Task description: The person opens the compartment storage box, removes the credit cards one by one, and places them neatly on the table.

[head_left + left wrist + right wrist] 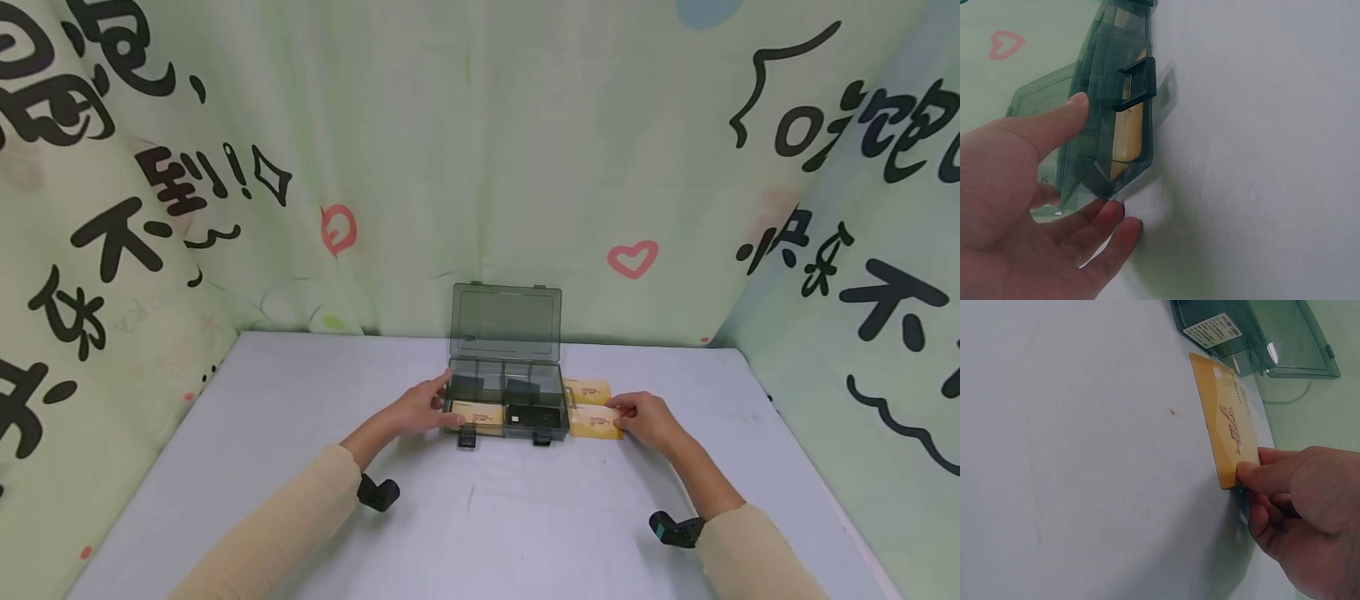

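A: Status of the card loading?

B: One gold card (477,413) lies in the near-left compartment of the open box (507,400). Two are outside, on the surface (480,517) just right of the box: a far card (588,389) and a near card (596,422).

A: Hands?

B: Left hand (423,410) braces the box's left end, fingers relaxed. Right hand (647,419) pinches the near card's right end.

A: Orientation?

B: Long axis runs left-right; the free end points at the box.
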The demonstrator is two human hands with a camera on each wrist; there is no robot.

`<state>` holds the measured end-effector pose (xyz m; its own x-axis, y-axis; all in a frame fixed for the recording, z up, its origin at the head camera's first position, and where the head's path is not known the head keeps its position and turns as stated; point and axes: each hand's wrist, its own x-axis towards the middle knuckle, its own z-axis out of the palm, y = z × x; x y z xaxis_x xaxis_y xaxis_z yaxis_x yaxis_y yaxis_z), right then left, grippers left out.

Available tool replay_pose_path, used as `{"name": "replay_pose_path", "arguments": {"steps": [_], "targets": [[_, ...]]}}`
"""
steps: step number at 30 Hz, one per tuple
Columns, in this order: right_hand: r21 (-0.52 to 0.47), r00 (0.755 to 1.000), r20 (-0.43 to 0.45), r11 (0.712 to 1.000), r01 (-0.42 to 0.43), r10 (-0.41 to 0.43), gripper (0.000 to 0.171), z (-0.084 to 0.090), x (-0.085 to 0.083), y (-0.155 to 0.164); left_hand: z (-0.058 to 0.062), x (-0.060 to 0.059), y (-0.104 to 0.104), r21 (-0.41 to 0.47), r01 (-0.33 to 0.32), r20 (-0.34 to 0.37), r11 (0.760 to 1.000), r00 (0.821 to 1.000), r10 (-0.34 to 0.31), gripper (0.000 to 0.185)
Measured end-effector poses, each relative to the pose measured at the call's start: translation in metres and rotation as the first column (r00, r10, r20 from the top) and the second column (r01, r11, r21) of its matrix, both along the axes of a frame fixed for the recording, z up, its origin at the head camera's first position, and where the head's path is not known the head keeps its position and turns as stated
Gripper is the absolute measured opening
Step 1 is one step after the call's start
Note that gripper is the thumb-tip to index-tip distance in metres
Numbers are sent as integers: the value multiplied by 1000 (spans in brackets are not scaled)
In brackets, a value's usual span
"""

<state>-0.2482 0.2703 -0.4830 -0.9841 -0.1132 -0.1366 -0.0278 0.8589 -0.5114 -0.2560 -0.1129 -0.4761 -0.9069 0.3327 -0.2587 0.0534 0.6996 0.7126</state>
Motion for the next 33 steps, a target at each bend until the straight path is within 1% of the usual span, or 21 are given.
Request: {"name": "replay_pose_path", "arguments": {"steps": [7, 11, 15, 21, 26, 28, 33], "targets": [[2, 1000, -27, 1000, -11, 11, 27, 0, 0, -2, 2, 1, 0, 2, 2, -9, 1000, 1000, -2, 91], [37, 999, -44, 999, -13, 15, 25, -1, -1, -3, 1, 1, 0, 3, -2, -6, 1000, 1000, 2, 91], [63, 999, -47, 998, 7, -4, 23, -2, -1, -2, 0, 1, 1, -1, 6, -7, 1000, 1000, -6, 91], [37, 999, -32, 999, 26, -25, 21, -4, -4, -4, 0, 1, 0, -2, 1, -21, 1000, 1000, -1, 90], [18, 999, -20, 999, 50, -49, 20, -6, -5, -5, -1, 1, 1, 7, 0, -6, 1000, 1000, 0, 91], [-6, 998, -31, 998, 56, -56, 21, -7, -5, -5, -1, 1, 1, 9, -1, -4, 1000, 1000, 1, 91], [-66, 995, -86, 997, 41, -47, 25, -11, -5, -4, -1, 1, 0, 9, -6, -1, 1000, 1000, 6, 92]]}}
